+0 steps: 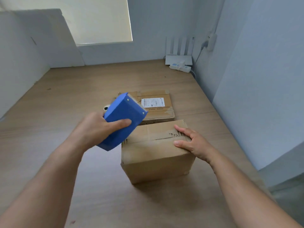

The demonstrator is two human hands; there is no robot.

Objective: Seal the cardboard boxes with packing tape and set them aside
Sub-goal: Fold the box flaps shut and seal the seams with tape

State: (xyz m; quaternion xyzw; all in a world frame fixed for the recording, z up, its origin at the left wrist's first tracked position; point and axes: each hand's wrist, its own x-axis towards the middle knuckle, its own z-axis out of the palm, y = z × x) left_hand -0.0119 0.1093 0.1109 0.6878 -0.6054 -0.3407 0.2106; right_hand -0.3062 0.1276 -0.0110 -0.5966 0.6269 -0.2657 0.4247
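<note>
Gripping tape dispenser point(122, 120) left hand point(97, 127); right-hand fingers point(184, 131) flat on box point(156, 155).

Head cam, fwd/down, over near box point(156, 162)

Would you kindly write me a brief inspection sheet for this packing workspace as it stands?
Surface: wooden tabletop, few small specks.
Job's things: near cardboard box, flaps closed, ragged seam; flat labelled box behind it; blue tape dispenser held above the near box's left edge.
Clutter: small round object behind the dispenser, mostly hidden.
Hands: left hand grips the dispenser; right hand lies flat on the near box's top.
Cables: grey cable from wall plug towards power strip.
Surroundings: white router, window blind, white panel leaning at left.
</note>
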